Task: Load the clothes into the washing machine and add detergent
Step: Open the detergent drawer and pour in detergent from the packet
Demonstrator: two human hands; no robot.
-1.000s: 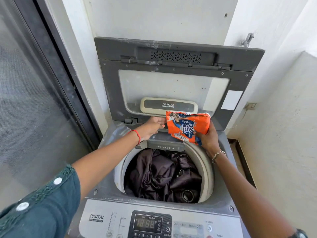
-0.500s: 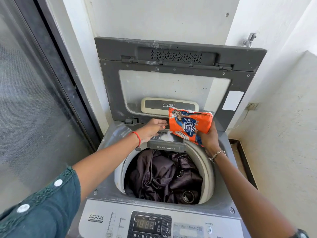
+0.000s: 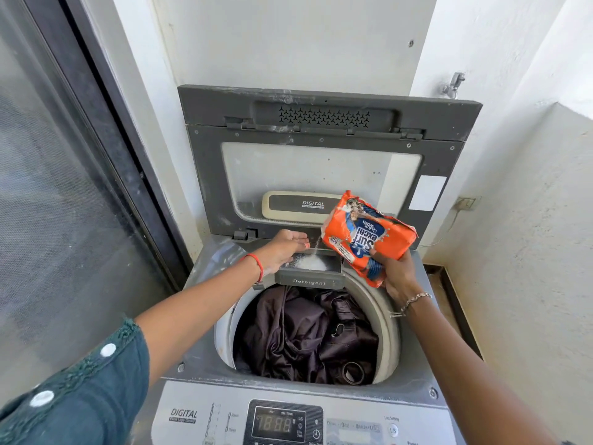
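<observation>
**Soap powder is going in, clothes are already inside**

The dark brown clothes (image 3: 308,335) lie in a heap down in the round tub of the grey top-loading washing machine (image 3: 414,385). Its big grey lid (image 3: 321,162) stands up at the back. So the clothes part looks done.

The soap part is under way. The small grey pull-out drawer marked "Detergent" (image 3: 309,282) is open at the back of the tub. A little pile of white powder (image 3: 311,263) sits in it. A thin white stream falls into it from the orange plastic soap packet (image 3: 365,236), which is tipped over just above the drawer.

The right hand (image 3: 396,274) grips the packet from below, fingers wrapped round its lower end.

The left hand (image 3: 285,248) rests on the left side of the drawer. Its fingers lie nearly straight across the back edge. The thumb is hidden.

What looks left: stop pouring, push the drawer in and close the lid.
</observation>
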